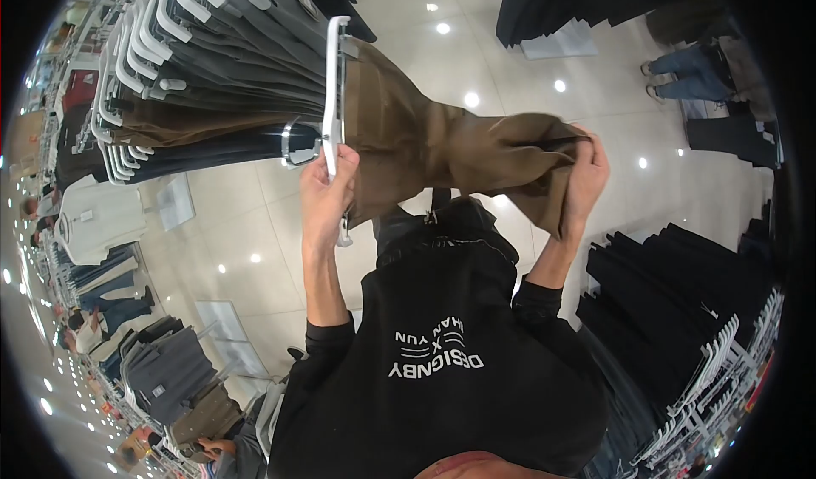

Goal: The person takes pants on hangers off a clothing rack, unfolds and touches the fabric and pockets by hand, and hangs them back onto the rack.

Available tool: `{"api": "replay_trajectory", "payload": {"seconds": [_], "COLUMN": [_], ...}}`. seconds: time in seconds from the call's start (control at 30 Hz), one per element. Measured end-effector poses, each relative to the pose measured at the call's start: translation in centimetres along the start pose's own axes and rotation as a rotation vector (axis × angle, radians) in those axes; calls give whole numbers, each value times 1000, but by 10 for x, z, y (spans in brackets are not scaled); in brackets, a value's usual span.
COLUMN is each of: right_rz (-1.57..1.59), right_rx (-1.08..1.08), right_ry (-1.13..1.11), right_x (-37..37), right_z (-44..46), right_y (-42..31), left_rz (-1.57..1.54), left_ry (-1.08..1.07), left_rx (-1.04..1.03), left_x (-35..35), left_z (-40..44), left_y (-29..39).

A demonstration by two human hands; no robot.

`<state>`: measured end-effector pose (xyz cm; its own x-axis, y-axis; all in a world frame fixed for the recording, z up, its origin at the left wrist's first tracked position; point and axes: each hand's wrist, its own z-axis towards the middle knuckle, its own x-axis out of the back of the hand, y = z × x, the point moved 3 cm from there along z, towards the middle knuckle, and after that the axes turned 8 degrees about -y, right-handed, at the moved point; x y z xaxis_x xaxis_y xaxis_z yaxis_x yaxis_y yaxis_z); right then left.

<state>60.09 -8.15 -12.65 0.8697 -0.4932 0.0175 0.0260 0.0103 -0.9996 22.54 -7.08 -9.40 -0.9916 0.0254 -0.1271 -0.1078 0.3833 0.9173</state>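
Brown trousers (387, 122) hang stretched sideways in front of my chest, the waist end at the left and the legs bunched at the right. My left hand (327, 192) is closed around the middle of a white clip hanger (334, 79), which stands on end along the waist. The hanger's metal hook (297, 143) points left. At the other end, my right hand (586, 177) grips the gathered trouser legs; some of its fingers are hidden in the folds.
A rail of grey, brown and dark trousers (246, 62) on white hangers is close at the upper left. Black trousers (663, 300) hang at the lower right. Folded-down grey trousers (170, 364) hang lower left. Another person's legs (693, 75) show at the upper right over the tiled floor (476, 45).
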Motion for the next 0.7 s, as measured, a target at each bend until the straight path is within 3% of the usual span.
{"api": "replay_trajectory", "payload": {"seconds": [0.33,0.43,0.47,0.63,0.7], "right_rz": [196,50,-160,-257,-379], "right_rx": [118,75,9,-113,-96], "right_ry": [228,229,223,-452,-558], "right_x": [65,46,29,-40,-69], "right_z": [10,10,5,-5,-18], "right_y": [31,31,21,101,111], "left_rz": [54,31,17,-43,-37], "left_ry": [63,44,36,-86,-133], "left_rx": [-46,-41,-40,5,9], "left_x": [4,-2,-5,-16,-22], "left_z": [0,-4,-6,-17,-24], "left_y": [9,12,14,28,34]}}
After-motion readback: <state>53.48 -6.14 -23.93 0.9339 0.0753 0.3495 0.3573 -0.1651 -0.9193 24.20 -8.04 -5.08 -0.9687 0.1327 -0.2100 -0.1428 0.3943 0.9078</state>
